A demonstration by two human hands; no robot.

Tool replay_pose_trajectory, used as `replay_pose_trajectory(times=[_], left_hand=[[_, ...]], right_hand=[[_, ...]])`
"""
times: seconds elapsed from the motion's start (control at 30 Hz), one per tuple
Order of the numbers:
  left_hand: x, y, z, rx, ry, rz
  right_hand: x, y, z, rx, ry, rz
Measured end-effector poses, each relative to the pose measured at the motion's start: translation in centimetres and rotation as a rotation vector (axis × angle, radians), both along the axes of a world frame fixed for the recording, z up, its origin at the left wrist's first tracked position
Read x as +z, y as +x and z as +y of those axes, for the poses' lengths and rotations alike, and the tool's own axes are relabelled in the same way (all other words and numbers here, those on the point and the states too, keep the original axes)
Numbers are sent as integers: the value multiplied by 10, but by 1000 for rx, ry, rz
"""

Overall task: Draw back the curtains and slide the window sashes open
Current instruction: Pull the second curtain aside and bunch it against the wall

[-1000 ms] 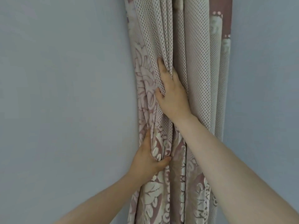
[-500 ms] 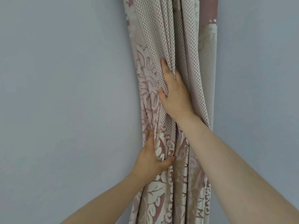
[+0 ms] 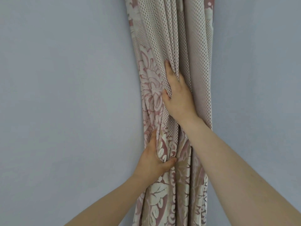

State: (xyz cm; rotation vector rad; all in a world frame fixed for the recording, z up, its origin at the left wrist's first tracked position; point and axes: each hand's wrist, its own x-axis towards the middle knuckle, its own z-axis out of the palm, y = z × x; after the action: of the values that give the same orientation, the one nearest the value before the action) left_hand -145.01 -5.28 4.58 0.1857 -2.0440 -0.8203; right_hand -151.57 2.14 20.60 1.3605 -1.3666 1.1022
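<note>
The curtain (image 3: 184, 46), beige with a dotted weave and pink floral patterns, hangs bunched into a narrow vertical bundle in the corner between two walls. My left hand (image 3: 154, 159) grips the bundle's left edge low down, with the thumb wrapped over a fold. My right hand (image 3: 177, 97) presses on the folds higher up, its fingers tucked into the pleats. Both forearms reach up from the bottom of the view. No window or sash is in view.
A plain pale blue-grey wall (image 3: 65, 103) fills the left side. Another stretch of the same wall (image 3: 260, 79) lies to the right of the curtain.
The curtain bundle has been squeezed narrower, its right edge drawn leftward. Both hands keep their hold and have shifted slightly right in the view.
</note>
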Motion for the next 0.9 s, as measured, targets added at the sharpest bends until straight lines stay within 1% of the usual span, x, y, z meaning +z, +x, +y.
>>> replay_pose_trajectory(times=[0.27, 0.73, 0.9], left_hand=[[-17, 4, -13, 24, 26, 13], [-33, 88, -31, 0, 49, 19], [-39, 119, -33, -33, 54, -44]], right_hand=[[-15, 6, -14, 8, -1, -24], [-33, 77, -31, 15, 18, -25], [-35, 100, -27, -40, 70, -54]])
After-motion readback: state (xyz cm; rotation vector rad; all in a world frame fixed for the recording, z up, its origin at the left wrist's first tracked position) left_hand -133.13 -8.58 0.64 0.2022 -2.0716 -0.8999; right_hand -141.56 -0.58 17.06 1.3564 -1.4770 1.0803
